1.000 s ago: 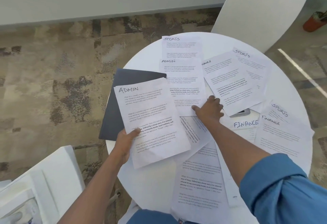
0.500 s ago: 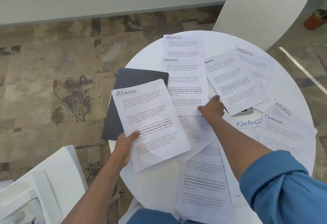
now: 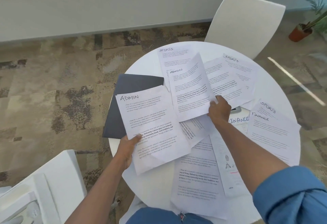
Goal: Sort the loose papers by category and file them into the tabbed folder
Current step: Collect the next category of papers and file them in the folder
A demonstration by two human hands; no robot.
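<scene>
Patterned carpet surrounds the round white table, which is strewn with labelled papers. I see my left hand at the near left edge, thumb on top of an ADMIN sheet and fingers curled beneath, holding it over the dark folder. My right arm reaches forward across the middle; my right hand pinches the near right corner of a second ADMIN sheet, whose far end curls up off the pile. FINANCE papers lie to the right.
</scene>
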